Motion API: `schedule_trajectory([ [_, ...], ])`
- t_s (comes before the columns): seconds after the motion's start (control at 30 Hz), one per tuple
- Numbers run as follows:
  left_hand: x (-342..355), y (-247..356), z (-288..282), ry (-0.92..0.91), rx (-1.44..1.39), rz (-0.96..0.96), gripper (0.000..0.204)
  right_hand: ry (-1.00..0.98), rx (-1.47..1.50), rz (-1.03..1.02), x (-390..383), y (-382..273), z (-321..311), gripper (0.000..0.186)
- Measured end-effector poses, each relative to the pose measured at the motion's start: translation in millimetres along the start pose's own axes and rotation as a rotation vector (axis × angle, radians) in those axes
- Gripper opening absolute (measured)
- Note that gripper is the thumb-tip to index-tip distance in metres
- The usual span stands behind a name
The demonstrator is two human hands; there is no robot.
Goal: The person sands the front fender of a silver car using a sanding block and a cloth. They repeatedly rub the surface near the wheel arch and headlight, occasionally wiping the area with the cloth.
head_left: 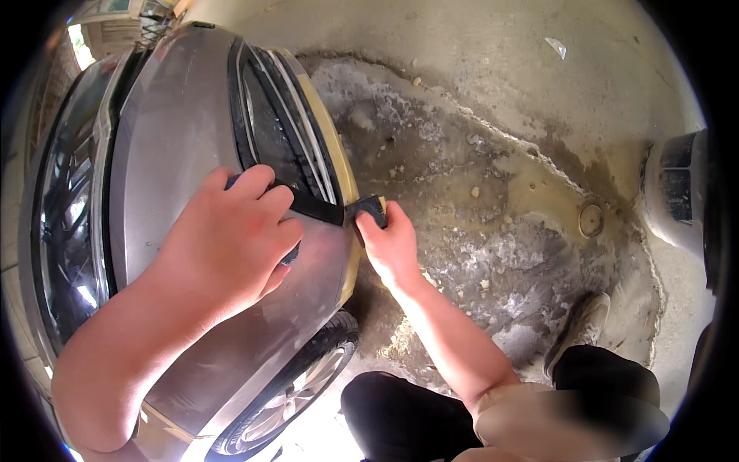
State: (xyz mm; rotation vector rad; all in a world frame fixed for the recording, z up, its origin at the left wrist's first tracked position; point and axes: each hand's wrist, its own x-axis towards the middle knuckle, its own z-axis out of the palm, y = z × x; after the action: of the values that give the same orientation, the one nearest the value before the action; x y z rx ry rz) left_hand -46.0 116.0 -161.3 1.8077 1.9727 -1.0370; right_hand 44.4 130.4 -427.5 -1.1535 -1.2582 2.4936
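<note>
A grey car (175, 115) takes up the left half of the view, with a headlight (279, 127) near its front corner. My left hand (235, 231) lies over the fender just below that headlight, fingers curled round a dark blue object (290, 255). Most of that object is hidden under the palm. From the left fingers a black strip (317, 208) runs to the car's corner. There my right hand (391, 240) pinches a small black pad (370, 208) with a yellowish edge, against or very close to the corner.
A yellowish bumper edge (350, 281) borders the car's front. Below the fender is a wheel (304, 389). The concrete floor (493, 165) is stained and cracked, with crumbs on it. A light bucket-like container (677, 192) stands at the far right. My shoe (591, 319) is at lower right.
</note>
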Motion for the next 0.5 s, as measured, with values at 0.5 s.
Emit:
schedule_trajectory([
  [0.5, -3, -4, -4, -0.046, -0.068, -0.047, 0.025, -0.106, -0.048, -0.021, 9, 15, 6, 0.022],
])
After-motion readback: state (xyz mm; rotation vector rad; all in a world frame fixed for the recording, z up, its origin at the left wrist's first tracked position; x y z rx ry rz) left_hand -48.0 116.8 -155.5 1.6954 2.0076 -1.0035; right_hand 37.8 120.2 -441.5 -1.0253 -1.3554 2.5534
